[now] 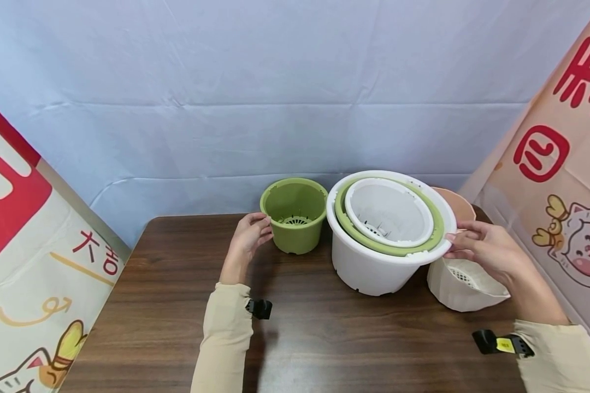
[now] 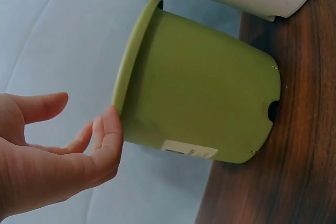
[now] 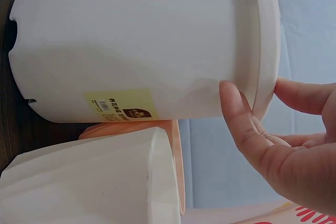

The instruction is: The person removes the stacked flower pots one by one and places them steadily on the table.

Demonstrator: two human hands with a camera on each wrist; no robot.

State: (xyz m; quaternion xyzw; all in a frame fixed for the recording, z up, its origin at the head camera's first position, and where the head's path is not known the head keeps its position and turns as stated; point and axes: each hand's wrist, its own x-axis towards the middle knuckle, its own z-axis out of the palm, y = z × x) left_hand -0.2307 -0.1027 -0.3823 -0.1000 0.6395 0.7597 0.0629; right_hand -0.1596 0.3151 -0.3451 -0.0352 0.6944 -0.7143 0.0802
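Note:
A green pot stands near the table's back edge. My left hand touches its rim from the left; in the left wrist view the fingertips rest against the green pot, thumb apart. Right of it stands a large white pot, holding a green pot and a smaller white pot nested inside. My right hand pinches the large pot's right rim; in the right wrist view the thumb and fingers of the right hand lie on either side of the rim.
A cream faceted pot stands right of the large white pot, with an orange pot behind it. A pale blue cloth hangs behind the brown table. Printed sheets stand at both sides.

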